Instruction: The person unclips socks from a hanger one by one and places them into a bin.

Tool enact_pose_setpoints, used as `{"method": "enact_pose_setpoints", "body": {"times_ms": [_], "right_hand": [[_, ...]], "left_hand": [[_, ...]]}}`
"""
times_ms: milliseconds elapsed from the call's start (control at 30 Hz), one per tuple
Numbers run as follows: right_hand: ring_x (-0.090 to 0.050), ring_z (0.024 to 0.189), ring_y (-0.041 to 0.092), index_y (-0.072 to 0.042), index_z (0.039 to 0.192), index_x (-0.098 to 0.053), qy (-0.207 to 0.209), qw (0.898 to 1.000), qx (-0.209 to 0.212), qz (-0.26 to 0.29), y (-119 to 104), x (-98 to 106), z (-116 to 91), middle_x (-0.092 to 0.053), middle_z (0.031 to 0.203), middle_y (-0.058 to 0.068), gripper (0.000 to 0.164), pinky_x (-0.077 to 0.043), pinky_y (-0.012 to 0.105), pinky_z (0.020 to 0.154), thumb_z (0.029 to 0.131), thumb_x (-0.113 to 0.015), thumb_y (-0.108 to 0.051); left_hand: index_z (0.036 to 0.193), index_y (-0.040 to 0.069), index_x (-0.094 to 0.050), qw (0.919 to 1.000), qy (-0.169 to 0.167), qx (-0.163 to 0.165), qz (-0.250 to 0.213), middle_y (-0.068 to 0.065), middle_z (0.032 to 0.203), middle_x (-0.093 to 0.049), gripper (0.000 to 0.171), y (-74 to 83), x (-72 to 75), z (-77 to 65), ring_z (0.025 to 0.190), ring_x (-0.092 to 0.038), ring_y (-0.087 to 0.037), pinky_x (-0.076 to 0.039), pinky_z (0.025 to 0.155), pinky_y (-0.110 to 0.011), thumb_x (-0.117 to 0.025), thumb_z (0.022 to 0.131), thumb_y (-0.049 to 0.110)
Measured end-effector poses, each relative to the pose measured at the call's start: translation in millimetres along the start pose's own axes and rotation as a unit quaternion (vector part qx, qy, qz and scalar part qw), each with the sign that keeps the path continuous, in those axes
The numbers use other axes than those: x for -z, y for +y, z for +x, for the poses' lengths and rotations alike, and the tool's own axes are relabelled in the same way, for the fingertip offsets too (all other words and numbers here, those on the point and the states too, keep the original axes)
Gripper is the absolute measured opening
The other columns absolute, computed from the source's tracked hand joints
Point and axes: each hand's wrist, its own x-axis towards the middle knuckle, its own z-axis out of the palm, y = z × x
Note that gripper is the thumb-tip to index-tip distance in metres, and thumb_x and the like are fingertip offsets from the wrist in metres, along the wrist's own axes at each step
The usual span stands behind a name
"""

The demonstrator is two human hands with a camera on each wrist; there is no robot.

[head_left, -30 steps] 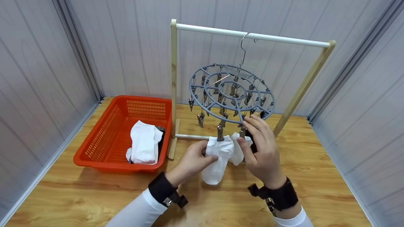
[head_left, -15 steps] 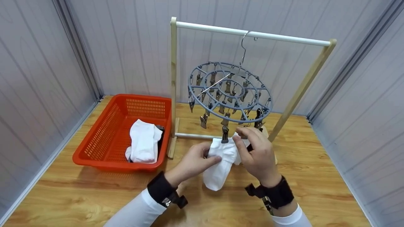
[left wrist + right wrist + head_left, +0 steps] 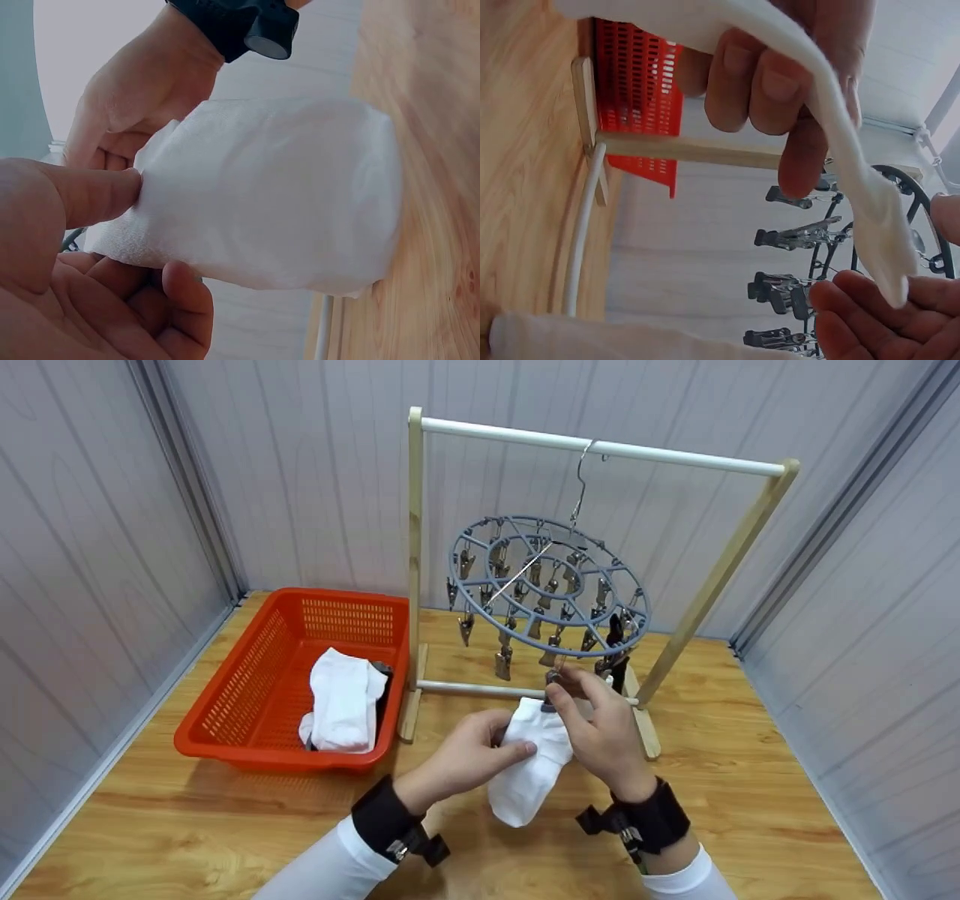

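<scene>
My left hand (image 3: 476, 754) pinches a white sock (image 3: 525, 791) near its cuff, thumb in front and fingers behind. In the left wrist view the sock (image 3: 277, 195) spreads flat from the thumb. At the cuff's upper right, my right hand (image 3: 604, 735) pinches a metal clip (image 3: 551, 701) between thumb and forefinger. This clip is one of several under the round grey hanger (image 3: 547, 649). In the right wrist view, the folded cuff edge of the sock (image 3: 881, 225) reaches in between my right thumb and fingers. A second white sock (image 3: 615, 337) hangs close by, mostly hidden in the head view.
The hanger hooks over the white bar (image 3: 510, 433) of a wooden-legged rack. A black item (image 3: 619, 667) hangs at the hanger's right side. Left of the rack stands a red basket (image 3: 225, 690) holding folded white socks (image 3: 345, 709) and something dark. Panel walls enclose the wooden table.
The hanger has turned, with its clips shifting round. My right hand has moved left and down onto the clip at the cuff. The sock in my left hand has moved slightly right and down.
</scene>
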Motion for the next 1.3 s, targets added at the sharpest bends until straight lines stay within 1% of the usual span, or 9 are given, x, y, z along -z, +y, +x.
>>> {"method": "enact_pose_setpoints", "body": {"times_ms": [100,200,333,500,667,800,933,1133,1300], "right_hand": [[-0.074,0.119,0.023,0.002,0.151,-0.064,-0.02,0.997,-0.051,0.051,-0.4,-1.4,0.0,-0.077,0.135,0.009,0.045,-0.058,0.04,0.105,0.114,-0.067,-0.024],[-0.073,0.124,0.028,0.003,0.153,-0.061,-0.034,0.989,-0.091,0.112,-1.0,-2.7,0.6,-0.077,0.134,0.012,0.047,-0.058,0.034,0.105,0.115,-0.065,-0.024],[-0.072,0.126,0.034,0.006,0.151,-0.062,-0.032,0.979,-0.116,0.163,-2.9,-4.5,1.8,-0.078,0.128,0.019,0.044,-0.058,0.03,0.104,0.116,-0.064,-0.02],[-0.074,0.118,0.032,0.009,0.143,-0.066,-0.021,0.976,-0.112,0.185,-4.2,-7.4,2.5,-0.079,0.117,0.019,0.035,-0.059,0.03,0.101,0.115,-0.063,-0.013],[-0.075,0.11,0.028,0.006,0.136,-0.071,-0.008,0.971,-0.118,0.207,-4.4,-8.8,2.8,-0.08,0.112,0.016,0.029,-0.061,0.031,0.094,0.115,-0.063,-0.012],[-0.075,0.106,0.026,0.004,0.13,-0.074,-0.002,0.969,-0.12,0.214,-5.2,-8.5,3.4,-0.08,0.11,0.016,0.025,-0.062,0.031,0.09,0.114,-0.064,-0.013],[-0.076,0.107,0.027,0.001,0.126,-0.077,0.003,0.97,-0.117,0.213,-5.8,-7.3,3.0,-0.08,0.111,0.018,0.022,-0.061,0.031,0.091,0.113,-0.067,-0.014],[-0.077,0.109,0.034,-0.001,0.124,-0.081,0.016,0.972,-0.112,0.207,-4.8,-5.8,2.0,-0.082,0.113,0.013,0.022,-0.061,0.031,0.091,0.111,-0.071,-0.015],[-0.078,0.109,0.029,-0.002,0.122,-0.084,0.026,0.973,-0.097,0.208,-3.7,-5.5,0.8,-0.083,0.112,0.011,0.019,-0.062,0.032,0.092,0.109,-0.073,-0.011]], "left_hand": [[0.114,0.0,-0.075,1.0,-0.002,0.001,0.009,0.002,0.089,-0.071,0.022,0.9,-0.2,-0.3,0.079,-0.065,-0.009,-0.053,0.067,-0.026,-0.081,0.103,0.019],[0.116,0.0,-0.075,0.9999,-0.006,0.005,0.01,0.001,0.09,-0.071,0.023,2.2,-0.2,-0.6,0.079,-0.065,-0.009,-0.054,0.067,-0.026,-0.081,0.104,0.019],[0.12,-0.001,-0.075,0.9999,-0.011,0.004,0.002,-0.002,0.095,-0.074,0.026,4.4,-0.5,0.3,0.082,-0.067,-0.011,-0.056,0.069,-0.027,-0.081,0.104,0.019],[0.121,0.0,-0.075,0.9998,-0.014,0.01,-0.002,-0.003,0.096,-0.076,0.026,6.0,-0.5,0.0,0.082,-0.069,-0.011,-0.057,0.07,-0.027,-0.081,0.103,0.019],[0.12,0.0,-0.076,0.9998,-0.017,0.007,0.001,-0.003,0.096,-0.076,0.025,4.7,-0.3,0.0,0.082,-0.068,-0.011,-0.057,0.07,-0.028,-0.081,0.103,0.018],[0.122,0.0,-0.076,0.9998,-0.015,0.0,0.009,-0.004,0.099,-0.076,0.026,2.7,0.0,0.5,0.083,-0.069,-0.011,-0.057,0.07,-0.028,-0.081,0.103,0.017],[0.118,0.001,-0.076,0.9996,-0.006,-0.006,0.026,-0.001,0.096,-0.075,0.023,2.3,0.3,0.4,0.081,-0.067,-0.009,-0.056,0.069,-0.027,-0.08,0.103,0.018],[0.106,0.003,-0.076,0.9993,-0.001,-0.004,0.036,0.006,0.083,-0.068,0.015,4.7,0.5,-1.3,0.075,-0.062,-0.007,-0.051,0.064,-0.025,-0.081,0.103,0.017],[0.101,0.004,-0.075,0.999,-0.005,0.0,0.045,0.008,0.08,-0.064,0.014,4.5,0.9,-1.6,0.073,-0.06,-0.007,-0.05,0.063,-0.026,-0.081,0.103,0.017]]}}
